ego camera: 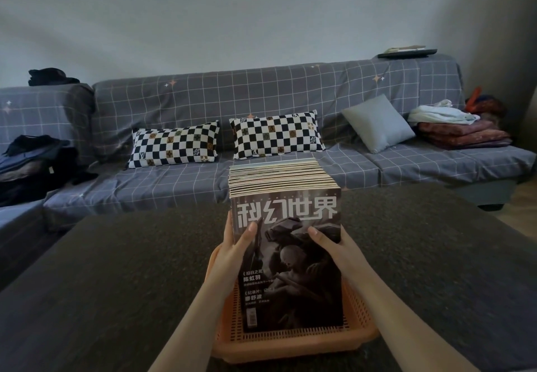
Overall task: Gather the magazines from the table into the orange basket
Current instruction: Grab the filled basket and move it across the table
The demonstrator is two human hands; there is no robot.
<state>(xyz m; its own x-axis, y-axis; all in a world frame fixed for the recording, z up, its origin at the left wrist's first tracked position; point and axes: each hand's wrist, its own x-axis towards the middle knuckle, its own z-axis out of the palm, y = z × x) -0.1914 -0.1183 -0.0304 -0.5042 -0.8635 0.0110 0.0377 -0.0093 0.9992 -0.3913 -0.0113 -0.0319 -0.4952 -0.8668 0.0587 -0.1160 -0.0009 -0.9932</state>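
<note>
Two bare hands gripping a thick stack of magazines (pixel 287 255) upright in the orange plastic mesh basket (pixel 293 339).
Left hand (pixel 235 248) and right hand (pixel 334 248) clasping the dark-covered stack's sides, thumbs lying across the front; basket sitting near on the dark speckled table (pixel 116 270).

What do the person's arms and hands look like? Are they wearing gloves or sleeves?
No gloves and no sleeves show. Both forearms are bare right down to the bottom edge of the picture. The left hand and the right hand are bare too, with no rings, watch or bracelets showing. The fingernails that show look short and plain, without bright polish.
</note>
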